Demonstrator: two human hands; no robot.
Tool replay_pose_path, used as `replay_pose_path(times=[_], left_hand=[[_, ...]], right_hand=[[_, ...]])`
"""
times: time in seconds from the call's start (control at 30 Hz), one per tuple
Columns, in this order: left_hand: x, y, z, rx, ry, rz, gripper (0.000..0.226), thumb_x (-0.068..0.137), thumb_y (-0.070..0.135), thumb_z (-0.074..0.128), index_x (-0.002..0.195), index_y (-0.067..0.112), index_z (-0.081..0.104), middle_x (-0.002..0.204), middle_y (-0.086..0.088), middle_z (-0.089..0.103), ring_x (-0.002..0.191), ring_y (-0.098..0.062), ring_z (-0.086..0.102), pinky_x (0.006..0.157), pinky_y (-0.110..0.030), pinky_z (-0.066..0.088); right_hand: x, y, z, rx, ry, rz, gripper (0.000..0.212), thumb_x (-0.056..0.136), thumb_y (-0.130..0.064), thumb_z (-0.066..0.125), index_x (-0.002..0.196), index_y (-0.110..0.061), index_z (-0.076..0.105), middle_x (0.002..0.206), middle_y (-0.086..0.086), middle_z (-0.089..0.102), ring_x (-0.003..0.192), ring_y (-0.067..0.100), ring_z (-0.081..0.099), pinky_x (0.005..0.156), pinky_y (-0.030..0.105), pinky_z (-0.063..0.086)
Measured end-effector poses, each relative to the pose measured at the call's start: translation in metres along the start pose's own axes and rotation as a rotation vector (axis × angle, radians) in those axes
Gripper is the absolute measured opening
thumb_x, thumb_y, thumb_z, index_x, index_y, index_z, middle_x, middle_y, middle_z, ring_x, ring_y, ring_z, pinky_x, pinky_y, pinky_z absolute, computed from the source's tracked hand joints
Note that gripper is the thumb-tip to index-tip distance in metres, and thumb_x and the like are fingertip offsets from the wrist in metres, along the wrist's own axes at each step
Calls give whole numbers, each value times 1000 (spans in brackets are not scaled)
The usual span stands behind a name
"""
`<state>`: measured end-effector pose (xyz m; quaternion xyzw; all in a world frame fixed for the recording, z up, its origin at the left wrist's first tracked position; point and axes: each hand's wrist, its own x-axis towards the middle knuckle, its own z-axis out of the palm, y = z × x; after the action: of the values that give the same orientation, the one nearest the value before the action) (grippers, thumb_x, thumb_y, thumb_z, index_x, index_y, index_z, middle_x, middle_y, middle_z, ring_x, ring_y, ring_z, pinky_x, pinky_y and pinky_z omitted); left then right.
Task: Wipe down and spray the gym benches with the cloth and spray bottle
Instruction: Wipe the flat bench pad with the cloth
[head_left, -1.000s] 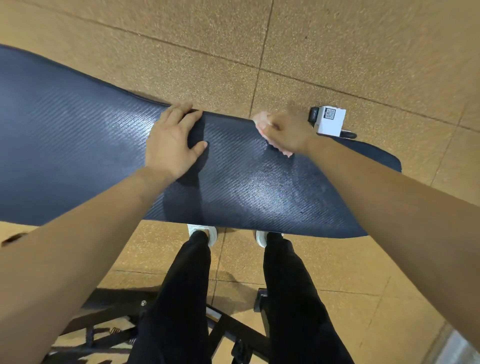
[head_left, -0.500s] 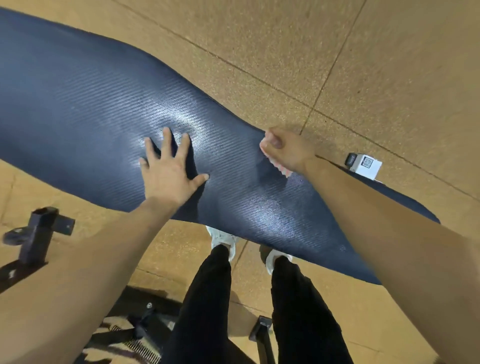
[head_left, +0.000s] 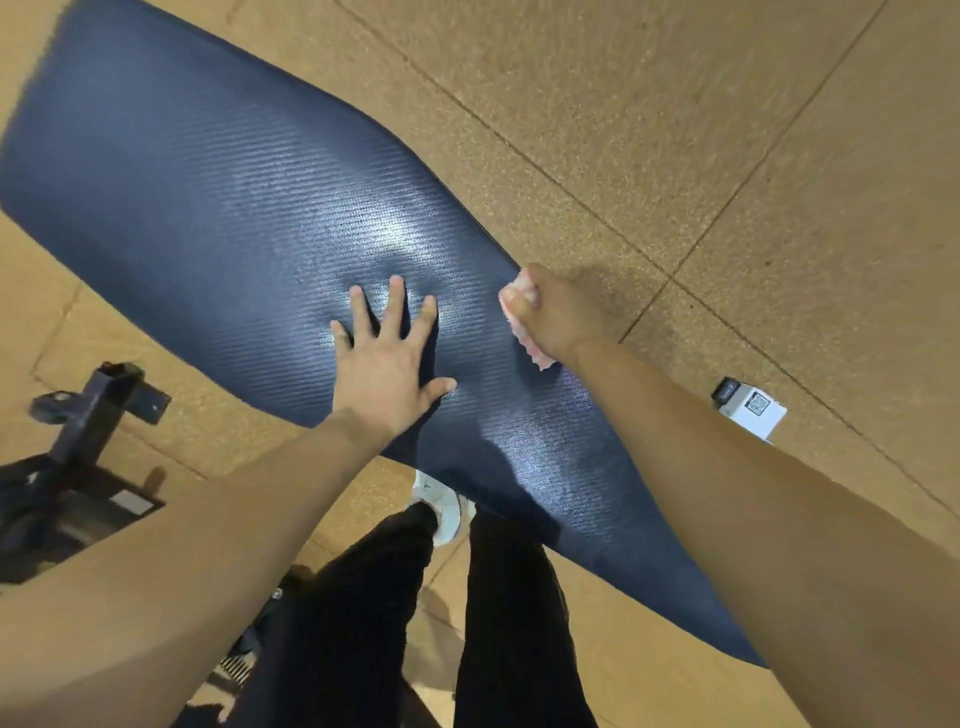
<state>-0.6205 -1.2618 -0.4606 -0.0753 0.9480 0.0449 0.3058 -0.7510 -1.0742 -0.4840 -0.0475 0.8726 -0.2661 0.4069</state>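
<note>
A dark blue padded gym bench (head_left: 208, 208) runs diagonally from the upper left to the lower right of the head view. My left hand (head_left: 387, 358) lies flat on the pad near its middle, fingers spread, holding nothing. My right hand (head_left: 553, 317) is closed around a pink cloth (head_left: 522, 325) and presses it on the pad at its far edge. Only the cloth's edges show from under the fist. No spray bottle is in view.
A small white box with a QR code (head_left: 753, 410) sits beyond the bench at right. A black metal frame part (head_left: 98, 410) stands on the tan tiled floor (head_left: 675, 130) at left. My black trouser legs and a white shoe (head_left: 441, 506) are below the bench.
The view has swung so the bench now lies more diagonally. My left hand has gone from gripping the far edge to lying flat mid-pad with spread fingers. My right hand keeps the cloth at the far edge.
</note>
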Motion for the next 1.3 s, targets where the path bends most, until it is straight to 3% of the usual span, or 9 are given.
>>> replay_pose_path(times=[0.27, 0.4, 0.53, 0.67, 0.8, 0.9, 1.03, 1.17, 1.3], left_hand=[[2, -3, 0, -24, 16, 1, 102, 83, 79, 57, 162, 29, 15, 172, -12, 0, 153, -55, 4, 114, -72, 28], [4, -13, -8, -53, 27, 16, 94, 79, 77, 61, 158, 36, 29, 170, -5, 17, 149, -51, 18, 107, -65, 37], [21, -47, -22, -186, 95, 133, 75, 80, 61, 70, 146, 29, 53, 147, 0, 48, 126, -37, 42, 90, -53, 48], [48, -96, -41, -321, 210, 215, 57, 82, 37, 77, 133, 15, 65, 119, -9, 62, 103, -36, 57, 86, -49, 48], [68, -145, -64, -284, 352, 89, 59, 79, 46, 76, 131, 19, 64, 125, -7, 60, 109, -37, 54, 89, -48, 43], [77, -182, -77, -251, 344, -104, 84, 71, 65, 73, 141, 26, 51, 150, -7, 44, 135, -41, 40, 105, -54, 37], [81, -224, -78, -283, 200, -298, 117, 61, 82, 72, 155, 30, 26, 167, -15, 16, 152, -50, 14, 118, -71, 18], [82, -236, -71, -318, 175, -281, 124, 60, 80, 76, 158, 28, 21, 168, -18, 12, 152, -53, 8, 117, -76, 16], [84, -242, -69, -296, 159, -259, 124, 62, 84, 71, 160, 27, 22, 168, -19, 12, 151, -54, 9, 116, -77, 17]], right_hand=[[27, -43, 0, 135, -25, 16, 20, 99, -42, 46, 95, -24, 53, 72, -1, 68, 61, 23, 70, 59, 40, 61], [48, -70, 1, 96, -10, -14, 13, 103, -36, 49, 99, -24, 51, 78, -10, 60, 64, 7, 58, 54, 23, 44], [65, -106, 8, 274, -35, 49, 16, 102, -38, 51, 92, -25, 51, 71, 2, 64, 52, 23, 59, 47, 39, 55], [76, -142, 11, 271, 12, 55, 17, 104, -33, 48, 111, -17, 52, 74, 1, 61, 62, 25, 59, 44, 31, 55], [88, -162, 15, 272, 127, 62, 58, 102, -31, 55, 151, -14, 28, 78, -12, 58, 58, 13, 62, 43, 20, 53], [82, -161, 19, 288, 257, 194, 43, 95, -38, 65, 126, -15, 45, 62, -6, 60, 45, 6, 61, 39, 18, 48], [83, -161, 31, 285, 264, 274, 30, 86, -53, 63, 83, -24, 58, 60, -4, 69, 54, 21, 68, 50, 41, 61], [95, -194, 22, 71, 241, 199, 21, 99, -40, 56, 88, -23, 55, 60, -11, 55, 44, -1, 54, 39, 5, 35], [116, -240, 31, 73, 209, 108, 25, 94, -46, 54, 89, -24, 63, 60, -3, 66, 55, 19, 67, 54, 34, 59]])
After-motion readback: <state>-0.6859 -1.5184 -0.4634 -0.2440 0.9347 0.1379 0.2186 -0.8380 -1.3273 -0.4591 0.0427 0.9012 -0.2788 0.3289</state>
